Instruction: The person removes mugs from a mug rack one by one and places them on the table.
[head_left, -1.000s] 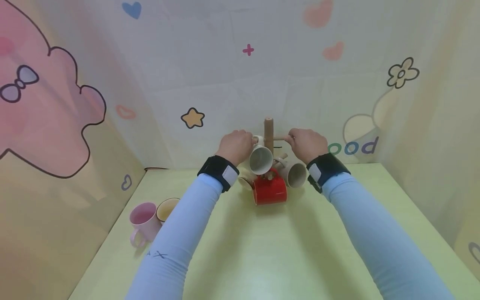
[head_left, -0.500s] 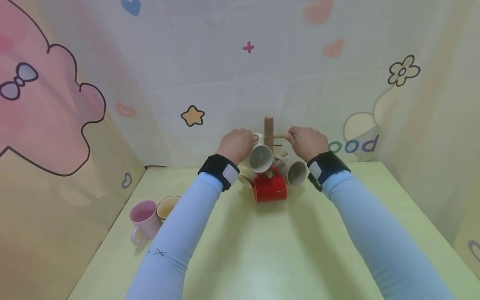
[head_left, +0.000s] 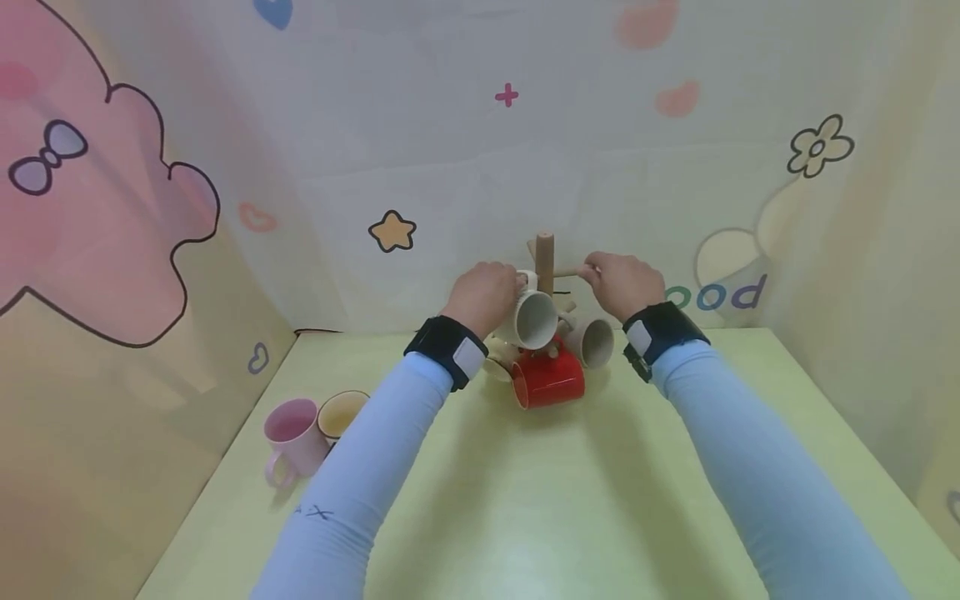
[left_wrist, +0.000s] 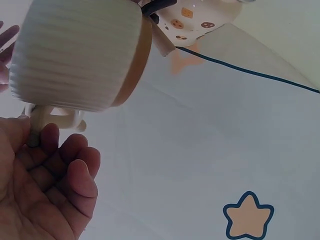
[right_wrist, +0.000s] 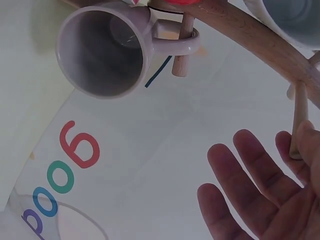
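A wooden mug rack (head_left: 545, 265) stands at the back of the table with several mugs hanging on it. My left hand (head_left: 483, 296) pinches the end of an upper peg (left_wrist: 34, 131), beside a white ribbed mug (left_wrist: 80, 55) hung by its handle. Opposite, my right hand (head_left: 624, 283) pinches a bare peg (right_wrist: 300, 117) between thumb and index finger, its other fingers spread. Lower down hang a red mug (head_left: 551, 379), a greyish mug (right_wrist: 100, 55) with its mouth facing outward, and a cream patterned mug (left_wrist: 205, 20), partly hidden in the head view.
A pink mug (head_left: 302, 440) and a cream mug with a dark rim (head_left: 341, 414) stand upright on the table (head_left: 510, 517) at the left, the latter partly behind the left sleeve. A printed cloth (head_left: 450, 183) hangs close behind the rack.
The rack and its mugs have turned slightly: the red mug is now angled, and a rear peg shows left of the post. Both hands keep hold of their pegs. The head view has shifted a little.
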